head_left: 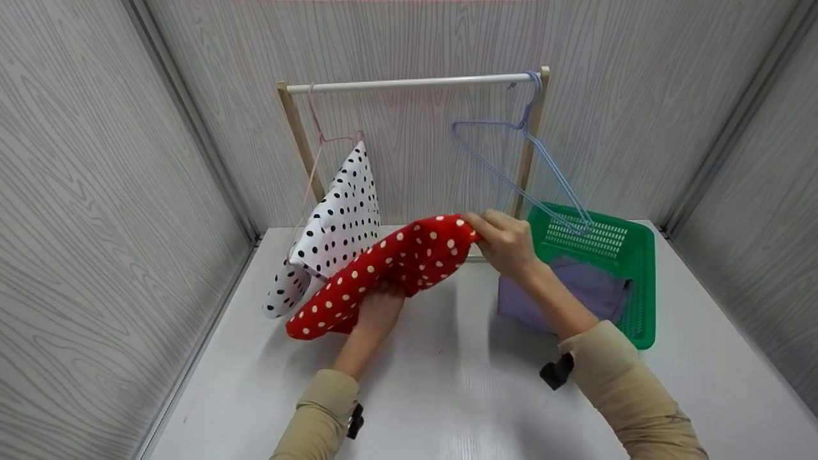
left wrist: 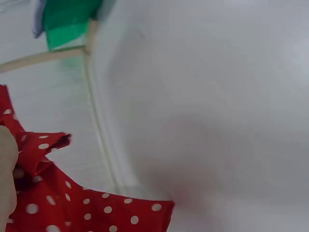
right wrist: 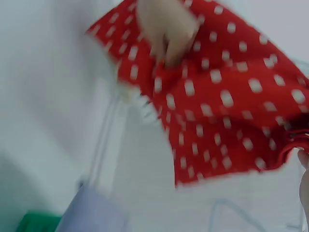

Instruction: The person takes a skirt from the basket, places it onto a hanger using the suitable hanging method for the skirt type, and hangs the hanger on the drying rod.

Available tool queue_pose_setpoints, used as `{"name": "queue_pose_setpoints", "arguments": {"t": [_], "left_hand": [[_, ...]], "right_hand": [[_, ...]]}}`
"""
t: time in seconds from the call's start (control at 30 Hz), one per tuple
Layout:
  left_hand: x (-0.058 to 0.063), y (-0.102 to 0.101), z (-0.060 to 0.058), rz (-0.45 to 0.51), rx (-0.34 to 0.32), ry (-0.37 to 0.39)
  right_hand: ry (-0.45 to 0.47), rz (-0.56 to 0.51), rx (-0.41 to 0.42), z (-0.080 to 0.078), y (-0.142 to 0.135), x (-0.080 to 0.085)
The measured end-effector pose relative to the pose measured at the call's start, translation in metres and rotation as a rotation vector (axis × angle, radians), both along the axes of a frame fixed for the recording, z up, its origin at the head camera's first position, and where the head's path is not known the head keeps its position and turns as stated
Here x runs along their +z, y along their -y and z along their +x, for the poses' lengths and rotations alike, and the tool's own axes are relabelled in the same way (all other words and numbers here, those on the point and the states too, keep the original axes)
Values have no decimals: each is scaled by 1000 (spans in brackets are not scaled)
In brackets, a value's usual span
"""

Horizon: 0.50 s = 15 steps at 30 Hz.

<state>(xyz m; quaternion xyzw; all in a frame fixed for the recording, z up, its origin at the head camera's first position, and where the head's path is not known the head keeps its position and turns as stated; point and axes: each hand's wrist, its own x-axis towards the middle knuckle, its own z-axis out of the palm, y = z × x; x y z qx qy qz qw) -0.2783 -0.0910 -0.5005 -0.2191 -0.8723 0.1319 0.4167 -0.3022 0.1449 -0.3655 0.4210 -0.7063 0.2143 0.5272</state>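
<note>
A red cloth with white dots (head_left: 352,285) is stretched in the air between both hands. My right hand (head_left: 508,246) pinches its upper right end. Lower down, my left hand (head_left: 381,313) grips the cloth near its middle, with fingertips partly hidden in the folds. In the right wrist view, the left hand (right wrist: 166,31) bunches a fold of the cloth (right wrist: 231,96) between curled fingers. One loose corner hangs to the lower left, and in the left wrist view the cloth (left wrist: 108,212) spreads along the bottom.
A rack rail (head_left: 409,84) spans the back. From it hang a pink hanger (head_left: 317,128) with a white black-dotted cloth (head_left: 342,211), and blue hangers (head_left: 492,122) at the right. Purple cloth (head_left: 588,284) drapes over the front edge of a green basket (head_left: 644,281).
</note>
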Motion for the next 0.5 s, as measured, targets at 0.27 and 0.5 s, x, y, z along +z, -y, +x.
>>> {"name": "queue_pose_setpoints", "arguments": {"t": [0.27,0.5], "left_hand": [[-44,16,43,-58,-51,300],[-48,16,43,-27,154,418]], "right_hand": [[412,495,-371,-4,-22,-45],[545,322,-510,0,-6,-44]]}}
